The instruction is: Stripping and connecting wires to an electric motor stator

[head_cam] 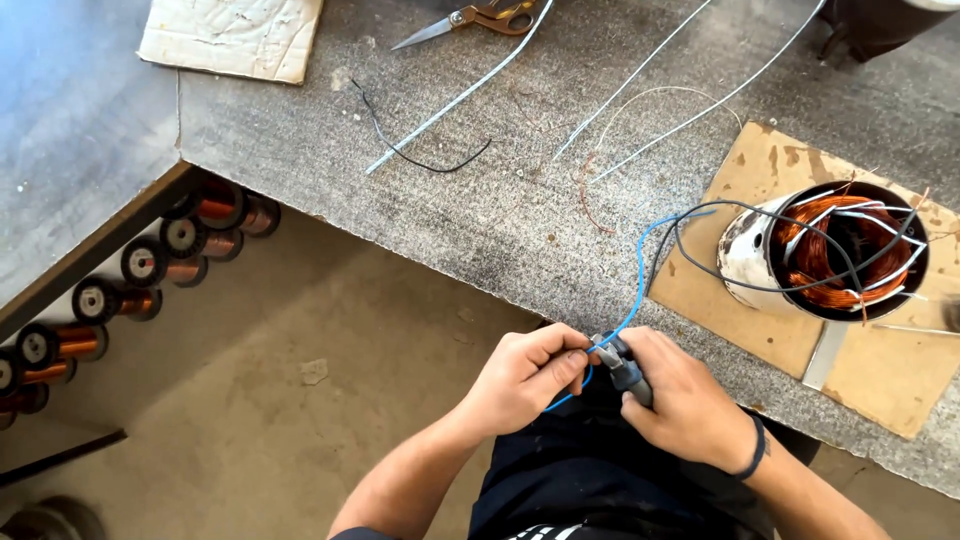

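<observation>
While both hands work close together at the near edge of the counter point(480, 210), the left hand point(520, 378) pinches the free end of a blue wire point(638, 285) between thumb and forefinger, its grip closed tight on the strand. The right hand point(685, 400) is wrapped shut around a small grey hand tool point(622, 368), probably a wire stripper or cutter, whose head points left toward the left fingertips and meets the wire just beside them. From that meeting point the blue wire runs up and away to the far right, its long axis roughly near-to-far, until it reaches a motor stator point(835, 250) with copper windings that stands on a cardboard sheet point(880, 370) to the right. Black and white leads also loop out of the stator. A short tail of blue wire hangs below the left hand. Both hands touch the wire at almost the same spot, the left slightly nearer its end. Farther off on the counter lie scissors point(480, 18), several pale loose wires point(455, 100), a black wire scrap point(420, 160) and a flat pale board point(232, 35). Spools of copper wire point(140, 265) sit racked under the counter at the left.
</observation>
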